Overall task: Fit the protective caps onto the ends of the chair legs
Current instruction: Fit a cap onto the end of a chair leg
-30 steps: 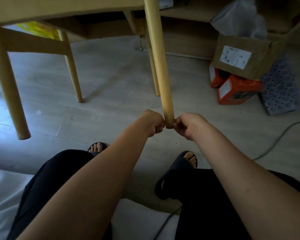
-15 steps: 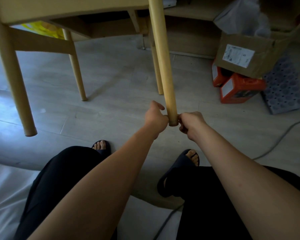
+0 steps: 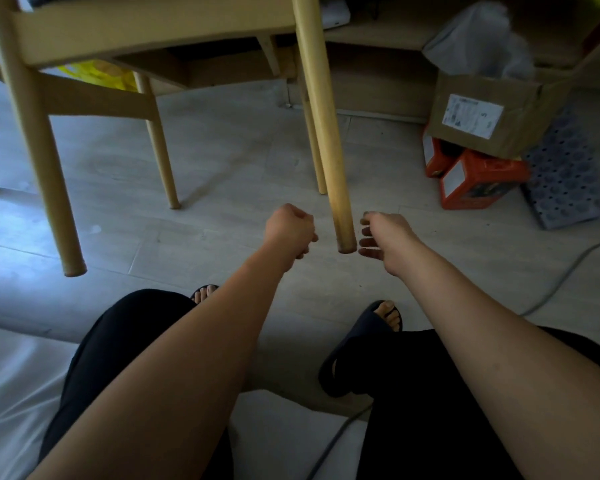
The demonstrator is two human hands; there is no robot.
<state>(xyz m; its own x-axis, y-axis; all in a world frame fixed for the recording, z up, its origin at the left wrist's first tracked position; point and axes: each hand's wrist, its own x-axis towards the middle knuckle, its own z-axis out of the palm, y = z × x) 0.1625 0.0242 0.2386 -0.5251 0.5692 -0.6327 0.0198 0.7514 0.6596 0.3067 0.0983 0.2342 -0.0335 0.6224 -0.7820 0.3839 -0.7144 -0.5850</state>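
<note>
Slanted pale wooden chair leg [image 3: 327,140], end downward

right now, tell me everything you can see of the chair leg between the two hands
The leg is a round, pale wooden rod slanting down from the seat frame to a blunt tip that looks a shade darker; cap or not, I cannot tell. Nothing touches it: the left hand and right hand flank the tip, each just clear.

Home: wooden chair [image 3: 118,29], cardboard box [image 3: 492,109]
</note>
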